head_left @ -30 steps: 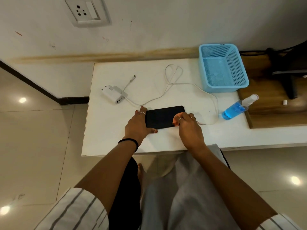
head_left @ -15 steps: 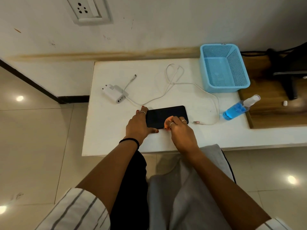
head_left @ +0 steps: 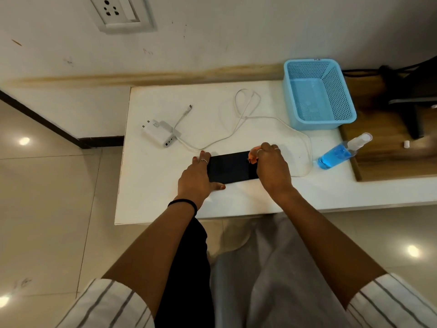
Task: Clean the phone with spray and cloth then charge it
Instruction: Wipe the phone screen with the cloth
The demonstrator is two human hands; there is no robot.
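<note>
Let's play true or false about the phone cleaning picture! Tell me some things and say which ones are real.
1. The phone lies flat on the white table. True.
2. The charger is plugged into the wall socket. False: it lies on the table, unplugged.
3. The right hand holds an orange cloth on the phone. True.
4. The spray bottle stands inside the blue basket. False: it lies on its side outside the basket.
5. The left hand rests at the phone's left end. True.
</note>
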